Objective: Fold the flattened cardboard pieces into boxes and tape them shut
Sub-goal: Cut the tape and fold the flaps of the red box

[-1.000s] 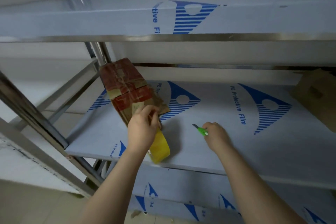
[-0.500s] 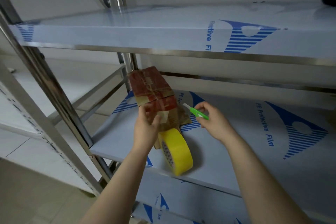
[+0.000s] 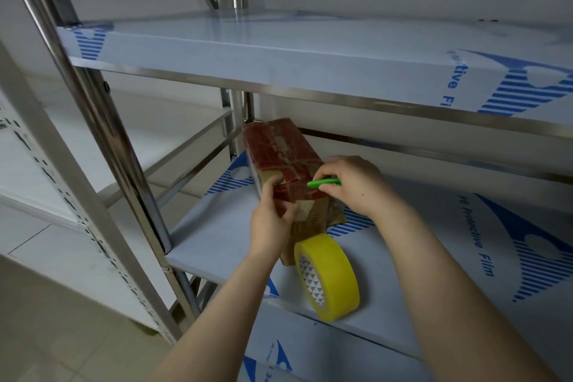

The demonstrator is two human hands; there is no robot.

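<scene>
A person's left hand (image 3: 273, 220) grips a taped cardboard box (image 3: 285, 164) on a steel shelf (image 3: 217, 239); the right hand (image 3: 356, 186) pinches a green cutter (image 3: 322, 183) beside yellow tape (image 3: 328, 276).

- right of the red-brown taped cardboard box (image 3: 279, 149), the white film-covered shelf (image 3: 434, 195) lies bare
- a yellow tape roll (image 3: 338, 273) stands on edge at the near rim
- an upper steel shelf (image 3: 279, 46) close overhead; a round steel post (image 3: 102, 121) at left

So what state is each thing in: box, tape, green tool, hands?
box: folded up, on the shelf, taped over.
tape roll: on edge by the box, unheld.
green tool: held, tip at the box top.
left hand: grips the box's near end.
right hand: grips the green tool.
</scene>
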